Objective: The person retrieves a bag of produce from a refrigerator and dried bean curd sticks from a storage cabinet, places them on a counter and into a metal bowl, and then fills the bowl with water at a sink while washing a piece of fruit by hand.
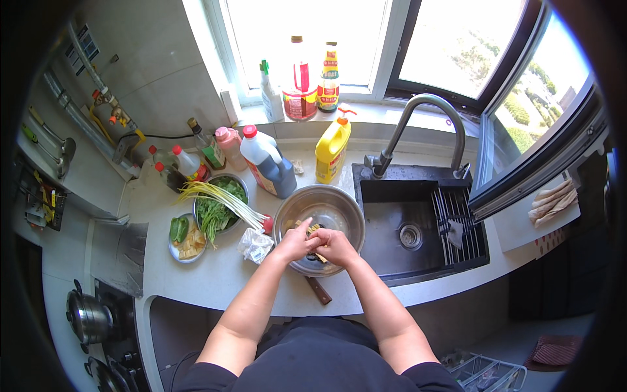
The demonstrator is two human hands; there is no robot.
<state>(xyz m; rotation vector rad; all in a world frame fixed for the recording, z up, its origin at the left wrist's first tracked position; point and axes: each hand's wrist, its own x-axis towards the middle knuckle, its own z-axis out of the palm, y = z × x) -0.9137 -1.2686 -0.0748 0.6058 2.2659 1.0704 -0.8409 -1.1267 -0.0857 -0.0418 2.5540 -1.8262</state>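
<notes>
A wide stainless-steel bowl (353,215) stands on the counter in front of me. Over it, my left hand (295,247) and my right hand (336,248) meet, their fingers closed and pressed together. Between the fingertips is a yellowish-brown food piece (313,228), mostly covered by the fingers; its exact kind cannot be made out. Pale yellow and dark bits lie in the bowl just under the hands. A brown wooden handle (319,291) sticks out from beneath the bowl's near side; the rest of that tool is hidden.
A black sink (385,255) with a curved tap (424,98) adjoins the bowl. Leftward are crumpled clear plastic (255,245), spring onions (225,199) on a bowl of greens (215,215), and a plate (186,259) of peppers and yellowish pieces. Bottles, including a yellow jug (332,150), stand behind.
</notes>
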